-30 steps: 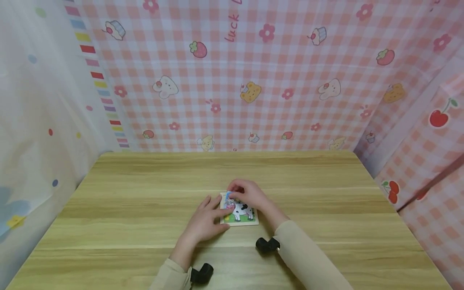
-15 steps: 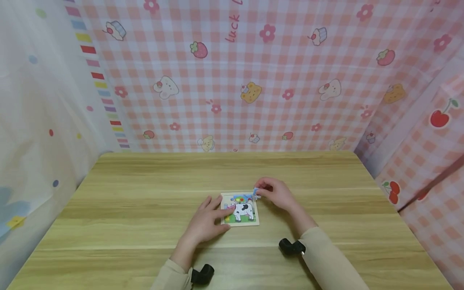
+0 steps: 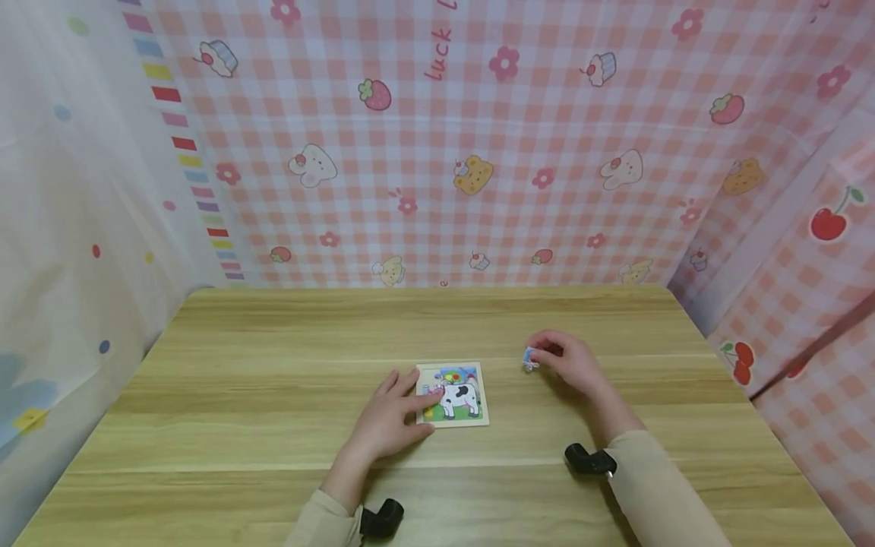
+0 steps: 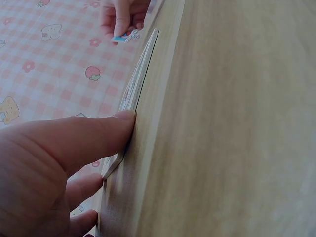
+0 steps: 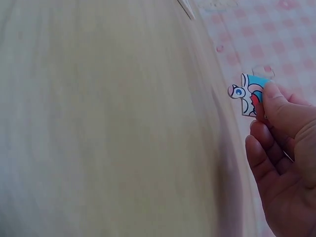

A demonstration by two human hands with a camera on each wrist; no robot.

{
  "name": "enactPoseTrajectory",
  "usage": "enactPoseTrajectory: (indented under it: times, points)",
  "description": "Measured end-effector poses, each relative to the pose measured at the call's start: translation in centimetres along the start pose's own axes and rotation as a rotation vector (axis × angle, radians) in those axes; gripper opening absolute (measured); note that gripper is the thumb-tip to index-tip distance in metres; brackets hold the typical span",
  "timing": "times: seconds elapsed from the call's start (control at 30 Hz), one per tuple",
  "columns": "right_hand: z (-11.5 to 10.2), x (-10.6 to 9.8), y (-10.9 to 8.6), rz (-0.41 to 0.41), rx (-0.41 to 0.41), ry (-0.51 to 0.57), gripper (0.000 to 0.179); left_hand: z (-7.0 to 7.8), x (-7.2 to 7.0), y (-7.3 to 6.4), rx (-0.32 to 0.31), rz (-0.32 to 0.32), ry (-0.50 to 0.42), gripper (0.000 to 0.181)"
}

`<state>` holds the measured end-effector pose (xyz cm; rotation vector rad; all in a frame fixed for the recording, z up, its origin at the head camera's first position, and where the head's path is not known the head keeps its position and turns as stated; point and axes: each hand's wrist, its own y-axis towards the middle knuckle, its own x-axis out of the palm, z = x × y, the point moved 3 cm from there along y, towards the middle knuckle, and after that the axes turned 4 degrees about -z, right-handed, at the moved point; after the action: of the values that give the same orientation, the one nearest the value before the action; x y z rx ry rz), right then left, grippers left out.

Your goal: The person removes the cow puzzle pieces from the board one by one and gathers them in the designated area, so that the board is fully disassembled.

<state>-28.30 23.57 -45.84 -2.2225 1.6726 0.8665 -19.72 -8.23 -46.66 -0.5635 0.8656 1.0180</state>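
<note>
A small square jigsaw puzzle [image 3: 461,399] with a black-and-white cow picture lies flat in a pale wooden frame [image 3: 484,412]. At its upper left, a gap shows bare wood. My left hand [image 3: 386,420] rests at the frame's left side with fingers spread, one fingertip on the picture and the thumb at the near edge. To the right of the frame, my right hand [image 3: 570,366] pinches a jigsaw piece [image 5: 252,95] between thumb and fingers, above the table. Blue, white and red show on that piece, with a round knob carrying an eye. The right wrist view shows it close up.
The wood-grain table [image 3: 273,342] reaches back to a pink checked cloth [image 3: 424,152]. White dotted cloth [image 3: 89,190] hangs at the left, and more checked cloth at the right. Each sleeve bears a black wrist camera, such as the right one [image 3: 588,460].
My right hand has lifted the piece from the puzzle's upper left and carried it to the right, clear of the frame. My left hand stays in place.
</note>
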Motion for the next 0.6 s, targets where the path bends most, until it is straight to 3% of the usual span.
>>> enactPoseTrajectory:
  times: [0.27, 0.6]
  points:
    - [1.4, -2.3, -0.8, 0.004, -0.02, -0.074, 0.008, -0.1, 0.1, 0.1, -0.006, -0.002, 0.004, 0.048]
    - [2.5, -4.3, -1.3, -0.018, 0.048, -0.097, 0.012, -0.1, 0.1, 0.1, -0.007, 0.0, 0.003, 0.047]
